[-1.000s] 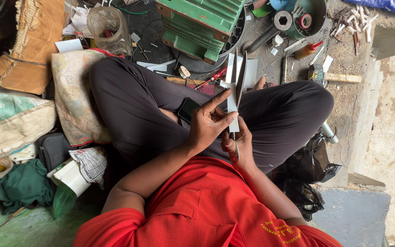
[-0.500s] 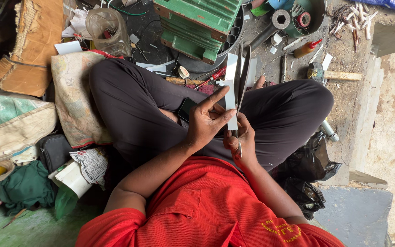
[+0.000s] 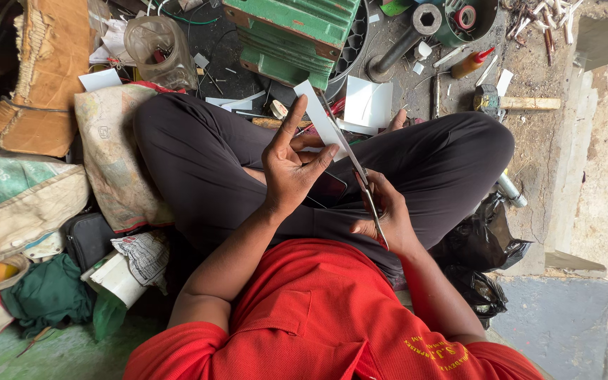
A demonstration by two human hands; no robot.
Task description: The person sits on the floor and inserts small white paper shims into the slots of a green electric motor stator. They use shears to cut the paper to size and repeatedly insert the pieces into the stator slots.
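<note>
The white strip (image 3: 320,116) runs slantwise, its long axis pointing from the left hand (image 3: 291,169) up and away toward the green machine (image 3: 297,32). It sits above the person's crossed legs, pinched near its lower end between the left thumb and fingertips, the other fingers (image 3: 291,121) spread straight. One pair of scissors (image 3: 357,176) lies along nearly the same slant, blades against the strip's right edge, tips pointing away from the body. The right hand (image 3: 383,214) is clenched around the handles, which its fingers hide. One strip and one pair of scissors are in hand; several white offcuts (image 3: 367,104) lie on the floor beyond. Whether the blades are parted is hard to make out.
</note>
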